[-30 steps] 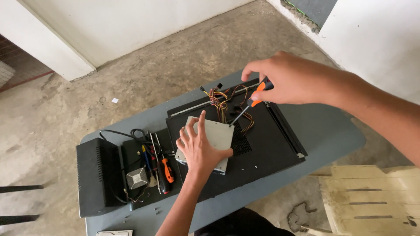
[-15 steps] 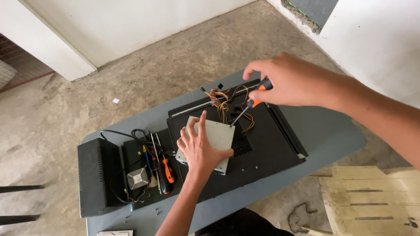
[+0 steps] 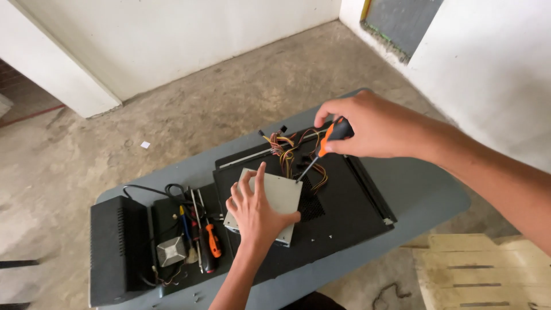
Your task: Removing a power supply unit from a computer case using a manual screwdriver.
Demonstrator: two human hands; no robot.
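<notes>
The grey metal power supply box (image 3: 275,201) lies on the black computer case panel (image 3: 344,218), near the middle of the grey table (image 3: 425,198). My left hand (image 3: 255,209) rests flat on the box with its fingers spread, pressing rather than gripping. My right hand (image 3: 367,126) is closed around the orange and black handle of a screwdriver (image 3: 321,150), whose tip meets the box's far right corner. A bundle of coloured wires (image 3: 293,152) trails from the box toward the far edge of the case. To the left, a second black case (image 3: 115,247) lies open, with a small orange screwdriver (image 3: 213,241) and other tools (image 3: 192,224) beside it.
</notes>
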